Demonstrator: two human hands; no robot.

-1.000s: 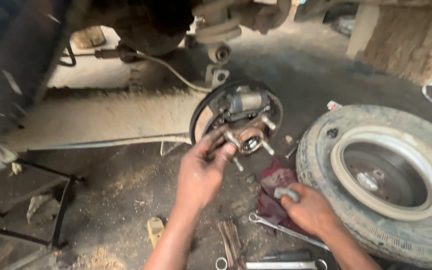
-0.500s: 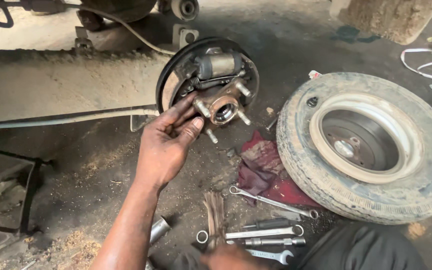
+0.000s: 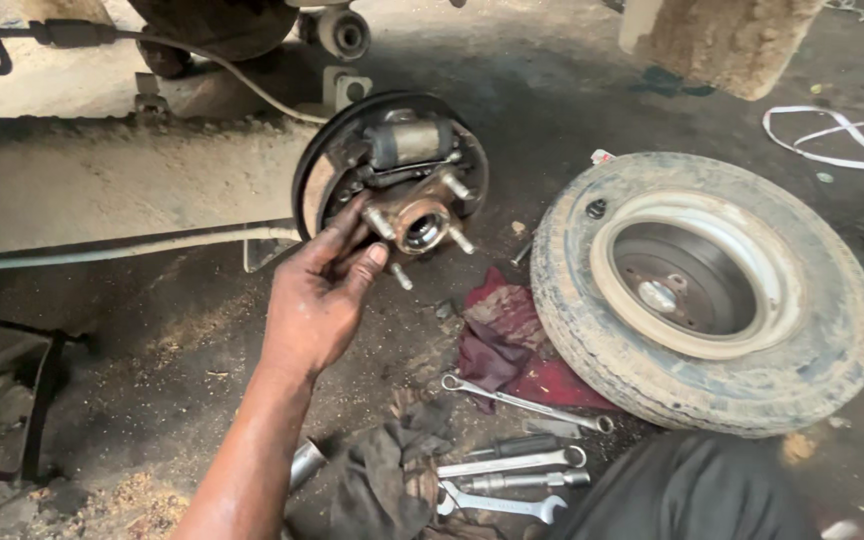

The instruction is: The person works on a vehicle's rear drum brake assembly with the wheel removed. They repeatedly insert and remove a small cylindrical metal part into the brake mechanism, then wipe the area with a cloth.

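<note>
Bottom edge of the frame, nearest the camera: a dark trouser knee [image 3: 692, 490], cut off below, and a greasy dark cloth [image 3: 382, 480] at lower centre. Beside the cloth lie several spanners [image 3: 512, 462], partly overlapping; one more spanner [image 3: 527, 403] lies slantwise just above them, its far end touching a red rag [image 3: 502, 335]. A short metal tube [image 3: 304, 462] shows beside the forearm, half hidden by it.

Centre: the left hand [image 3: 317, 300] reaches up from the lower left, fingers loosely spread, tips resting against the lower left of the hub [image 3: 420, 225]; it holds nothing that can be made out, and the thumb is hidden behind the palm. The right hand is out of view.

The hub, with its studs pointing outward, sits at upper centre within the brake backplate [image 3: 317, 175]; the parts above the hub are grimy and hard to tell apart.

Right: a removed wheel [image 3: 702, 290] lies flat on the ground, its tyre touching the rag.

Far, along the top edge: a cable [image 3: 252, 85], suspension parts in shadow, and a block [image 3: 722, 40] cut off by the frame.
</note>
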